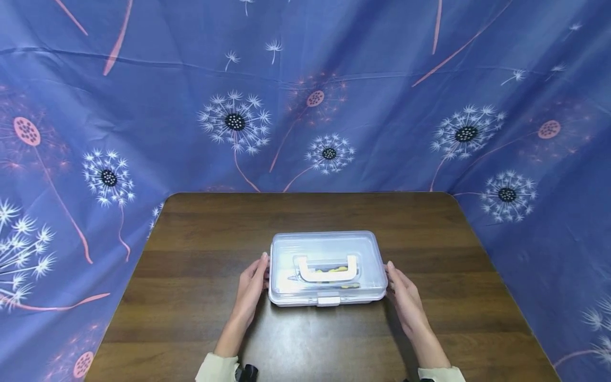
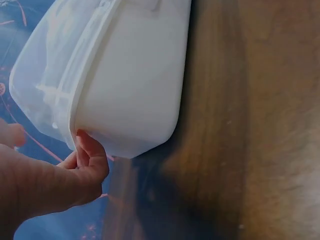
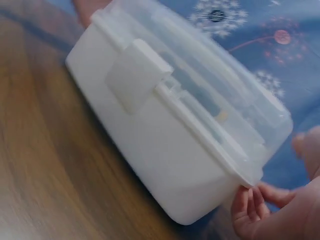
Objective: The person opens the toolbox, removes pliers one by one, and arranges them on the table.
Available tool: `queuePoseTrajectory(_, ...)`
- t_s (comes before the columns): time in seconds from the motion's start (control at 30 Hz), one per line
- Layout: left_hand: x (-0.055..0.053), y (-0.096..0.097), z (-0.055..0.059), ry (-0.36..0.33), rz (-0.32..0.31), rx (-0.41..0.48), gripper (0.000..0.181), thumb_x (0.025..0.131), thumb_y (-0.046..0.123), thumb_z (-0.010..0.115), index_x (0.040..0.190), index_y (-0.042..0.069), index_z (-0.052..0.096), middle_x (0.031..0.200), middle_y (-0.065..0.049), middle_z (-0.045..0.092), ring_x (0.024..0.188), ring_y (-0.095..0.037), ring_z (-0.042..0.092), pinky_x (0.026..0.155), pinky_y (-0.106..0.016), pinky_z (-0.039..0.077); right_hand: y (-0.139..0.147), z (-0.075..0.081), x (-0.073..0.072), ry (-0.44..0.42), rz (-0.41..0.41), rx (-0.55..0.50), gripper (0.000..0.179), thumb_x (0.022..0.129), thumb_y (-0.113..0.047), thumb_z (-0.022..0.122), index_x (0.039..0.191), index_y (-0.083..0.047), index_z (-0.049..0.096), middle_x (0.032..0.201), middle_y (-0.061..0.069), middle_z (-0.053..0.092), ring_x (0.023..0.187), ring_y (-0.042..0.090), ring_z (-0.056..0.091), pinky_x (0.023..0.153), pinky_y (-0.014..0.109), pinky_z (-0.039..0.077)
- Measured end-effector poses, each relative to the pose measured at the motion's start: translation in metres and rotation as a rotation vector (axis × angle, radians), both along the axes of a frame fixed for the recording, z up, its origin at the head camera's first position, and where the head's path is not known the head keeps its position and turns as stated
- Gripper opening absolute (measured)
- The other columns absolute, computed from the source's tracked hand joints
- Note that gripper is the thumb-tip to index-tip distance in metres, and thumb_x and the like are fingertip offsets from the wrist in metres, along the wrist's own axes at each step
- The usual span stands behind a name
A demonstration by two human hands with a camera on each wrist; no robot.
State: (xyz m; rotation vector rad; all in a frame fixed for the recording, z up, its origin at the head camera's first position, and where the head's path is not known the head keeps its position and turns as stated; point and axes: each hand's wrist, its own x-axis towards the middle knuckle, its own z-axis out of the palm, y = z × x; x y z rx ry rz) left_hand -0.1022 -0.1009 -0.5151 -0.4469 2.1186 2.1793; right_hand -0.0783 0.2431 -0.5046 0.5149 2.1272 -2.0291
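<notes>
A clear-lidded white plastic storage box [image 1: 291, 249] is at the middle of the table, its lid down. On the lid lies a white carry handle [image 1: 326, 276], and a white latch [image 1: 328, 301] sits on the near side. Dark and yellow items [image 1: 340, 269] show through the lid. My left hand [image 1: 249, 292] grips the box's left end, its fingertips under the rim in the left wrist view. At the opposite end my right hand [image 1: 408, 302] holds the box, with curled fingers [image 3: 245, 202] beneath the rim in the right wrist view.
The brown wooden table [image 1: 200, 228] has rounded far corners. Behind it and along both sides hangs a blue dandelion-print cloth [image 1: 382, 106]. A dark wrist device [image 1: 247, 372] shows by the left sleeve [image 1: 217, 367].
</notes>
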Motion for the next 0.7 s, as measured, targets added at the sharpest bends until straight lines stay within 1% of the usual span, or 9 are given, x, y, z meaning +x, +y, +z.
queuePoseTrajectory(0.03,-0.003,0.000,0.000,-0.001,0.004,0.015,0.056,0.105,0.045,0.057,0.132,-0.004,0.062,0.102,-0.010,0.063,0.090,-0.018,0.057,0.073,-0.026,0.051,0.000,0.000,0.004,-0.006,-0.021,-0.019,0.065,0.110,-0.047,0.043,0.148,0.005,0.041,0.138,0.012,0.053,0.111,0.007,0.055,0.092,0.023,0.047)
queuePoseTrajectory(0.1,-0.010,0.000,-0.001,-0.001,0.018,0.018,0.054,0.105,0.041,0.059,0.135,-0.004,0.061,0.104,-0.009,0.064,0.090,-0.016,0.056,0.072,-0.025,0.051,-0.002,-0.001,0.013,-0.018,-0.072,-0.063,0.053,0.111,-0.038,0.044,0.142,0.006,0.044,0.123,0.007,0.057,0.101,0.007,0.058,0.087,0.022,0.051)
queuePoseTrajectory(0.13,-0.013,0.000,-0.002,0.000,0.023,0.016,0.053,0.105,0.038,0.060,0.137,-0.004,0.060,0.107,-0.009,0.065,0.090,-0.015,0.056,0.072,-0.024,0.051,-0.004,-0.002,0.017,-0.026,-0.093,-0.081,0.047,0.111,-0.033,0.045,0.138,0.005,0.045,0.116,0.003,0.058,0.097,0.008,0.058,0.084,0.022,0.052)
queuePoseTrajectory(0.2,-0.018,0.000,-0.003,0.003,0.038,0.020,0.050,0.105,0.034,0.060,0.139,-0.004,0.059,0.112,-0.010,0.066,0.089,-0.013,0.057,0.071,-0.023,0.050,-0.009,-0.004,0.024,-0.036,-0.112,-0.109,0.036,0.111,-0.026,0.044,0.133,0.003,0.045,0.108,0.000,0.057,0.093,0.009,0.058,0.081,0.023,0.054)
queuePoseTrajectory(0.27,-0.024,0.000,-0.005,0.012,0.049,0.024,0.047,0.106,0.030,0.060,0.138,-0.004,0.060,0.115,-0.011,0.066,0.088,-0.012,0.057,0.070,-0.022,0.050,-0.015,-0.006,0.031,-0.041,-0.135,-0.146,0.030,0.111,-0.021,0.040,0.128,0.002,0.046,0.105,0.000,0.057,0.092,0.010,0.059,0.080,0.025,0.056)
queuePoseTrajectory(0.4,-0.032,0.000,-0.009,0.032,0.051,0.038,0.042,0.106,0.025,0.060,0.137,-0.003,0.062,0.118,-0.013,0.067,0.088,-0.011,0.057,0.068,-0.020,0.049,-0.027,-0.009,0.041,-0.064,-0.160,-0.211,0.025,0.109,-0.015,0.033,0.119,0.002,0.049,0.103,0.005,0.057,0.089,0.014,0.064,0.082,0.031,0.059)
queuePoseTrajectory(0.47,-0.035,0.000,-0.011,0.040,0.049,0.040,0.040,0.106,0.023,0.060,0.137,-0.002,0.062,0.120,-0.013,0.067,0.090,-0.011,0.058,0.069,-0.020,0.049,-0.033,-0.011,0.045,-0.092,-0.160,-0.230,0.023,0.107,-0.013,0.034,0.115,0.001,0.051,0.102,0.006,0.059,0.088,0.016,0.067,0.082,0.034,0.060)
queuePoseTrajectory(0.57,-0.038,0.000,-0.013,0.045,0.044,0.036,0.039,0.106,0.023,0.060,0.137,-0.001,0.062,0.124,-0.014,0.067,0.094,-0.011,0.058,0.071,-0.020,0.050,-0.042,-0.016,0.048,-0.123,-0.137,-0.236,0.018,0.106,-0.014,0.040,0.109,0.000,0.052,0.102,0.009,0.064,0.089,0.020,0.069,0.081,0.036,0.060)
queuePoseTrajectory(0.7,-0.040,0.001,-0.015,0.048,0.049,0.039,0.037,0.106,0.021,0.060,0.136,0.000,0.064,0.124,-0.013,0.067,0.095,-0.010,0.058,0.073,-0.021,0.050,-0.056,-0.020,0.050,-0.129,-0.060,-0.214,0.027,0.106,-0.021,0.050,0.114,0.004,0.055,0.109,0.014,0.067,0.095,0.024,0.068,0.083,0.036,0.059)
